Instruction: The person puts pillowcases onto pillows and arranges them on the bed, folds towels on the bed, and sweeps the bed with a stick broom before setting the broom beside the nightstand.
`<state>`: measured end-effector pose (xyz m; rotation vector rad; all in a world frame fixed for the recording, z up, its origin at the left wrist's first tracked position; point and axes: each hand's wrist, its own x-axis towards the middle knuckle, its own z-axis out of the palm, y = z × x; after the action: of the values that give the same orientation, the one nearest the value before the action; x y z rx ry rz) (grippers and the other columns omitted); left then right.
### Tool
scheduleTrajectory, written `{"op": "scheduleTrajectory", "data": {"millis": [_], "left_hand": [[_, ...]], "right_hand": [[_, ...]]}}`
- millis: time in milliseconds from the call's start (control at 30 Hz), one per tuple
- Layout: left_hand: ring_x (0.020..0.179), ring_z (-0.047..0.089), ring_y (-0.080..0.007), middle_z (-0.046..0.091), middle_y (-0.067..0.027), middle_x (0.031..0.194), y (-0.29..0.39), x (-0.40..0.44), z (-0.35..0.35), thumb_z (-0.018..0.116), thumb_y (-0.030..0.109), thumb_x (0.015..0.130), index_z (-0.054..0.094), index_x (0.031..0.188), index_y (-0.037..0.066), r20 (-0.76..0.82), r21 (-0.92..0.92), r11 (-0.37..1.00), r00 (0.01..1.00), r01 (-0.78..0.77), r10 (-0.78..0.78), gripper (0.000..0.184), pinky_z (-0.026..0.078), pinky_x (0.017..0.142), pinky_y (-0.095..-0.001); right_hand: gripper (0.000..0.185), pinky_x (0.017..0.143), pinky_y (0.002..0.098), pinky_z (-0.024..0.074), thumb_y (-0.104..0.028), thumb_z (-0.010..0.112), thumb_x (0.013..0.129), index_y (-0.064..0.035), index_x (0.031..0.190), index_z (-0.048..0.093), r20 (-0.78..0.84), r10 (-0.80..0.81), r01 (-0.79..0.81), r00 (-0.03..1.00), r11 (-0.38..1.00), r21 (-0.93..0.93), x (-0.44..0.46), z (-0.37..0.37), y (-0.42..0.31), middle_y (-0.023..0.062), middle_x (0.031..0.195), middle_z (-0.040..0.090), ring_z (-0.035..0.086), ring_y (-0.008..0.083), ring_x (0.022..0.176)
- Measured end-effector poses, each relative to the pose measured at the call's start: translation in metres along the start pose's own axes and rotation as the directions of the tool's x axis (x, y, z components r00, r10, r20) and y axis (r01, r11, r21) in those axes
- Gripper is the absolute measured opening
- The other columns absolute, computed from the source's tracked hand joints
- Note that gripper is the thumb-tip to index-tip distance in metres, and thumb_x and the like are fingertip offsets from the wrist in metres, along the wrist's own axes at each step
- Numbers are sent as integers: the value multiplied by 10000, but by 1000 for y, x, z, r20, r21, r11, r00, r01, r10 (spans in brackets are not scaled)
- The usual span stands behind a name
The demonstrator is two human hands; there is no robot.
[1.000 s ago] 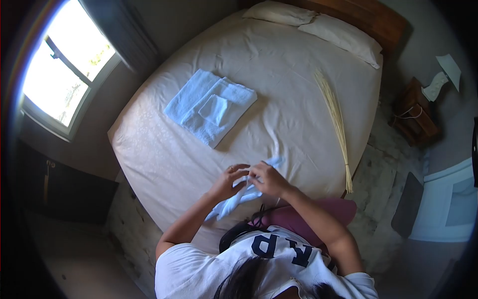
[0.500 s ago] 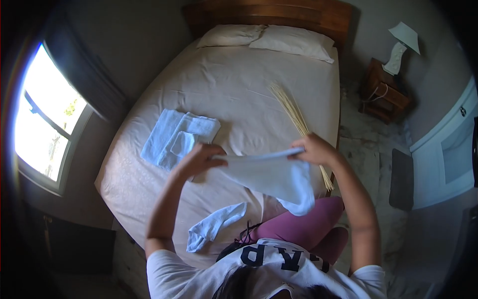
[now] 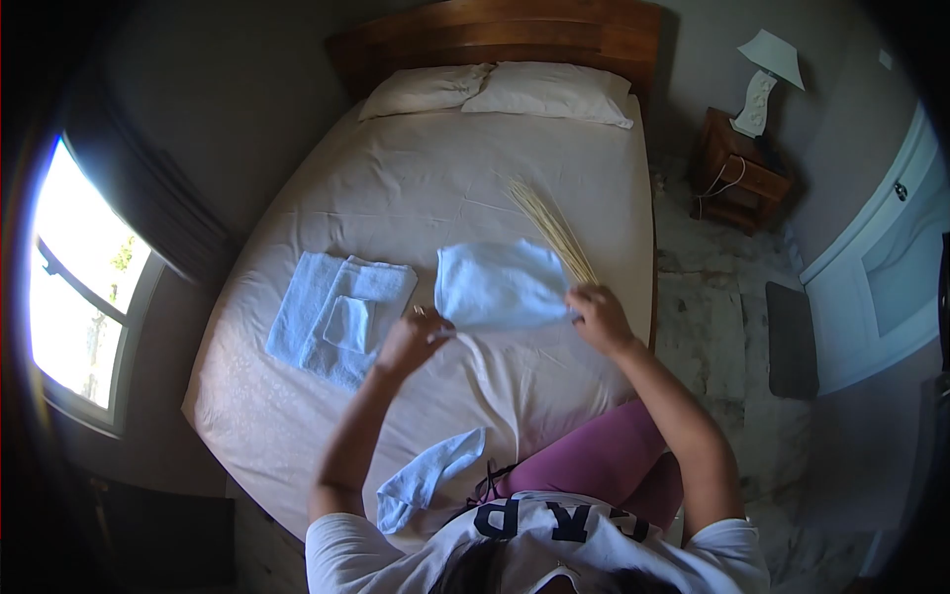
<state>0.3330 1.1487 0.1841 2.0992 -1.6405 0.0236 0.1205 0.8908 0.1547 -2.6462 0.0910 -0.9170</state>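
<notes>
A light blue cloth (image 3: pixel 503 285) is stretched between my hands over the bed (image 3: pixel 426 208). Its near left corner is pinched by my left hand (image 3: pixel 413 339), and its near right corner by my right hand (image 3: pixel 598 317). Left of it lie folded blue towels (image 3: pixel 297 315) with a small folded cloth (image 3: pixel 349 324) on top. A crumpled blue cloth (image 3: pixel 427 478) rests nearer my body. The bundle of thin straw-coloured sticks (image 3: pixel 556 230) runs down behind my right hand, which hides its lower end.
Two pillows (image 3: pixel 549 91) lie by the wooden headboard (image 3: pixel 495 38). At the right are a nightstand (image 3: pixel 734 173) with a lamp (image 3: pixel 757 102), a grey mat (image 3: pixel 792 342) and a white door (image 3: pixel 881 267). A window (image 3: pixel 84 287) is on the left.
The single cloth came off the near part of the bed, was opened between my hands, and now spreads away from me. Both hands are closed on its corners. The view has shifted.
</notes>
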Motion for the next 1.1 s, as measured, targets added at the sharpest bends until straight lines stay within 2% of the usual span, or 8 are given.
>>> {"op": "scheduleTrajectory", "data": {"millis": [200,267,433,567,633,733,867,1100], "left_hand": [[803,565,-320,599,-133,809,-6,-86,96,642,223,788,623,847,47,414,-241,970,902,-20,121,187,455,749,-404],[805,561,-331,596,-144,815,-15,-87,109,631,223,796,619,856,43,388,-292,957,914,1,118,190,451,746,-407],[788,598,-349,627,-184,881,-44,-48,111,585,183,841,609,993,23,296,-356,927,955,120,-10,222,469,694,-389],[759,607,-345,633,-188,872,-73,-14,119,590,216,839,615,1007,24,257,-304,948,966,94,-13,256,476,669,-378],[845,578,-375,620,-186,907,-80,3,120,554,268,853,616,960,10,417,-174,938,886,298,-204,286,453,756,-419],[860,575,-351,605,-165,897,-95,17,136,595,278,813,627,907,20,391,-80,952,888,295,-242,276,459,757,-414],[888,566,-327,580,-143,888,-93,29,145,668,238,726,614,924,51,324,73,967,911,245,-255,278,465,767,-410],[875,570,-321,584,-133,868,-49,68,188,674,212,721,525,1011,63,214,-110,994,976,-26,49,358,464,773,-405]], "right_hand": [[190,780,396,467,19,602,656,-38,838,598,374,69,-153,925,968,199,-120,54,8,118,908,621,593,299,895],[328,795,379,479,-7,601,693,-38,1020,594,608,82,-278,789,931,236,-130,57,8,175,1018,613,598,296,953],[674,832,335,456,-102,642,764,-131,1366,340,601,230,-498,765,803,326,-108,86,31,202,1128,563,579,287,1006],[619,843,335,447,-223,651,805,-96,1343,371,518,401,-596,756,749,290,-91,99,42,202,1115,572,582,291,1001],[457,747,361,461,-222,676,778,-6,1144,510,224,398,-456,889,807,376,-85,107,45,185,913,602,594,300,816],[311,700,364,467,-206,702,750,-1,907,529,322,636,-711,701,655,256,-71,107,51,166,853,598,597,298,799],[282,651,372,464,-146,693,735,-22,857,471,129,642,-651,756,716,253,-72,127,58,142,861,575,584,304,793],[296,615,396,454,-61,641,736,-45,947,433,-422,648,-675,634,730,109,-75,129,25,132,905,513,556,298,771]]}}
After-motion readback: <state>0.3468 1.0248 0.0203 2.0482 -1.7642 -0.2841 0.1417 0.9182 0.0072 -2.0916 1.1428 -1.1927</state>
